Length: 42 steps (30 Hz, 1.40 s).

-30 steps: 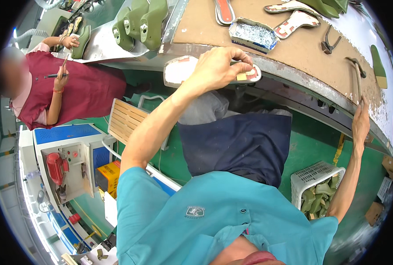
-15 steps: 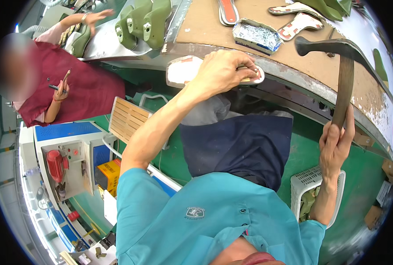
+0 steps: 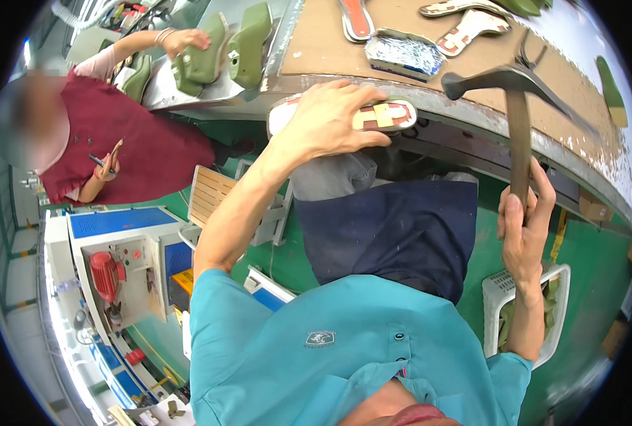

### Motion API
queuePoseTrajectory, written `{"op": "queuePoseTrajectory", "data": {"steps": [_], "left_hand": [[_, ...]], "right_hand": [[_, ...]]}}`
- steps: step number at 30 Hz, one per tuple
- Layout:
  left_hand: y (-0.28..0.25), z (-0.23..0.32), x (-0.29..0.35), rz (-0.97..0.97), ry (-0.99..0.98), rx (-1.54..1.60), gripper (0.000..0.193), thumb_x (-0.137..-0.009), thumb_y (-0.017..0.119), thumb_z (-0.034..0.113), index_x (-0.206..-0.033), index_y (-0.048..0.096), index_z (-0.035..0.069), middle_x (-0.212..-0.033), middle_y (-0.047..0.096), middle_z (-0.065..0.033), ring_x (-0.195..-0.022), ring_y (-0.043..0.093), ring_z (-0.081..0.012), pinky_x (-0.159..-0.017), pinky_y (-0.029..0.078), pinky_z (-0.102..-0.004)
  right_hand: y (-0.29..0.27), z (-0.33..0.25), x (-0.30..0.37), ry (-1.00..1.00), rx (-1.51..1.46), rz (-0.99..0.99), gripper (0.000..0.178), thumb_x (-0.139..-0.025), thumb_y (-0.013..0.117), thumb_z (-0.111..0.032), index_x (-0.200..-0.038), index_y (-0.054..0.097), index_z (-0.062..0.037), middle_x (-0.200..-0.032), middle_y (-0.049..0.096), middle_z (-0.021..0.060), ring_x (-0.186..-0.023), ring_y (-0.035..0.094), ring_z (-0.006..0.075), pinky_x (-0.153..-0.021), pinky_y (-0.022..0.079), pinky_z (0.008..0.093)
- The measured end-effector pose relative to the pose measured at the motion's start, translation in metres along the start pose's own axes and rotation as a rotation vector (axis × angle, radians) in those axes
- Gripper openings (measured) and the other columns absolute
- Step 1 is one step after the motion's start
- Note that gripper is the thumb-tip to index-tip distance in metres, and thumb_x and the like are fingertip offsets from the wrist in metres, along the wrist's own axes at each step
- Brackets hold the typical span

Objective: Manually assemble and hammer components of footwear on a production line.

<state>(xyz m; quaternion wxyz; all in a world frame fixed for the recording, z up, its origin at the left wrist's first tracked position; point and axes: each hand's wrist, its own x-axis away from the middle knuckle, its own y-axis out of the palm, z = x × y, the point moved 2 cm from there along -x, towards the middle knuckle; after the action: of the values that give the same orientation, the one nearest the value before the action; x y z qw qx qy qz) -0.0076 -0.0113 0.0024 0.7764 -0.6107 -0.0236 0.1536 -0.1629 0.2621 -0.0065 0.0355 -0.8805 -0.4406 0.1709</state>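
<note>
My left hand is wrapped round a shoe last with a pale insole on its upturned sole, its thumb along the near side. A yellow patch and red-brown parts show on the insole's right end; the hand covers the middle. The last lies sideways by the table's front edge. My right hand grips the wooden handle of a hammer, held upright to the right of the last. The hammer's dark metal head is raised, apart from the insole.
An open box of nails stands on the brown-topped table, among loose insoles and pincers. At left, a co-worker's hand touches one of several green lasts. A white basket stands low right.
My left hand's fingers have drawn back from the insole's right end and spread, uncovering the yellow patch. The hammer has moved left. The co-worker's hand has come down onto a green last.
</note>
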Motion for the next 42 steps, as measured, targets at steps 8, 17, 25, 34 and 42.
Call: {"op": "queuePoseTrajectory", "data": {"steps": [8,17,25,34,42], "left_hand": [[0.007,-0.002,-0.004,-0.045,-0.044,0.011,0.05,-0.074,0.069,0.045,-0.113,0.059,0.016,-0.093,0.059,-0.0073,-0.091,0.06,-0.026,-0.078,0.043,-0.0402],[0.011,0.0,0.0,-0.006,-0.089,0.001,0.047,-0.073,0.069,0.042,-0.11,0.059,0.015,-0.091,0.059,-0.0107,-0.089,0.061,-0.0287,-0.077,0.045,-0.0403],[0.009,0.004,0.001,-0.023,-0.124,0.013,0.049,-0.073,0.07,0.04,-0.113,0.056,0.015,-0.093,0.057,-0.0113,-0.091,0.059,-0.0307,-0.08,0.045,-0.0423],[0.008,0.007,0.001,-0.034,-0.192,0.056,0.052,-0.072,0.071,0.044,-0.113,0.057,0.015,-0.094,0.057,-0.0105,-0.092,0.059,-0.0296,-0.081,0.043,-0.0408],[0.012,0.002,0.004,-0.015,-0.182,0.056,0.051,-0.071,0.072,0.043,-0.111,0.058,0.015,-0.092,0.057,-0.01,-0.088,0.059,-0.0297,-0.078,0.044,-0.0416]], "right_hand": [[-0.014,0.012,0.001,0.078,0.124,0.099,0.044,-0.096,0.05,-0.008,-0.138,0.037,-0.007,-0.118,0.058,0.0067,-0.082,0.054,0.0089,-0.075,0.045,0.0209],[-0.019,-0.029,-0.029,-0.126,0.181,0.119,0.051,-0.098,0.048,-0.018,-0.144,0.025,-0.012,-0.068,0.047,0.0006,-0.046,0.034,0.0032,-0.04,0.026,0.0154],[0.019,-0.017,-0.051,-0.191,0.541,-0.265,0.047,-0.092,0.055,-0.002,-0.136,0.041,-0.012,-0.118,0.062,0.0136,-0.086,0.064,0.0234,-0.074,0.051,0.0305],[-0.02,-0.05,-0.053,-0.328,-0.061,0.189,0.051,-0.096,0.048,-0.009,-0.142,0.025,-0.0078,-0.094,0.058,0.012,-0.051,0.042,0.0027,-0.037,0.031,0.0127],[0.012,-0.019,-0.061,-0.193,0.424,-0.081,0.043,-0.089,0.057,0.0,-0.13,0.046,-0.0065,-0.121,0.06,0.0149,-0.111,0.058,0.0203,-0.093,0.045,0.0307]]}}
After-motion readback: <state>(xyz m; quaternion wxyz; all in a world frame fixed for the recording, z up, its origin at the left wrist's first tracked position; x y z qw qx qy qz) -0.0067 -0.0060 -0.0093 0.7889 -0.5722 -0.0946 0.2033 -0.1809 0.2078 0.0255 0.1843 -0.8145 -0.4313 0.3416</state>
